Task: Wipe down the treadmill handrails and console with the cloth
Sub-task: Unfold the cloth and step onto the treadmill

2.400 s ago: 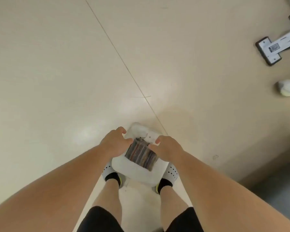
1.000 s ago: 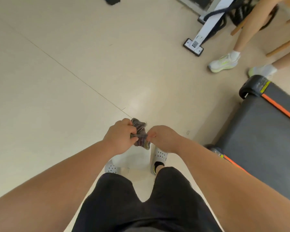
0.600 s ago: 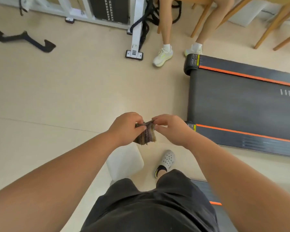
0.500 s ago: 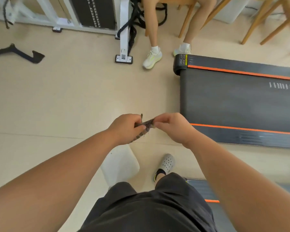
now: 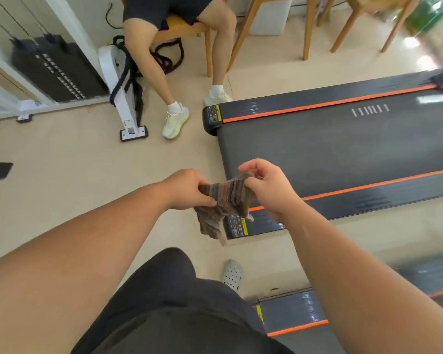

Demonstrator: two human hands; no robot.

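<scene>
A striped brown and purple cloth hangs between my two hands at waist height. My left hand pinches its left edge and my right hand pinches its upper right corner, so the cloth is partly spread, its lower end drooping. Behind and to the right lies the rear end of a treadmill, a dark belt with orange stripes along both side rails. Its handrails and console are out of view.
A second treadmill deck lies at the lower right by my feet. A seated person's legs and a wooden chair are ahead. A white weight machine stands at the upper left. More wooden chair legs stand beyond the treadmill.
My view has swung up and right from the bare floor to the treadmill. The cloth was lifted off a white lidded bin and has been pulled apart wider between my hands.
</scene>
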